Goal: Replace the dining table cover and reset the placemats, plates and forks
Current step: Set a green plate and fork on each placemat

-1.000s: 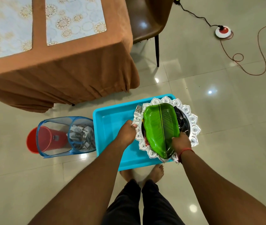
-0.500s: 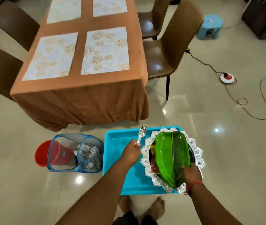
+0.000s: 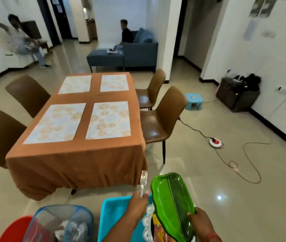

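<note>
My left hand (image 3: 137, 206) pinches a silver fork (image 3: 143, 182) upright, tines up, above a turquoise tray (image 3: 110, 217) on the floor. My right hand (image 3: 202, 223) grips the edge of a stack of plates: a green leaf-shaped plate (image 3: 171, 201) on top, a silver scalloped plate (image 3: 147, 222) beneath it. The dining table (image 3: 79, 161) ahead wears a brown cover, with several floral placemats (image 3: 109, 119) laid flat on it. No plates or forks lie on the table.
Brown chairs (image 3: 163, 117) flank the table on both sides. A blue mesh basket (image 3: 62, 224) and a red bucket (image 3: 14, 231) stand at the lower left. A cable and round socket (image 3: 215, 142) lie on the floor to the right. Two people and a blue sofa (image 3: 138, 53) are farther back.
The view has tilted up from the floor to the room. Both hands have lifted the fork and the plate stack up off the tray.
</note>
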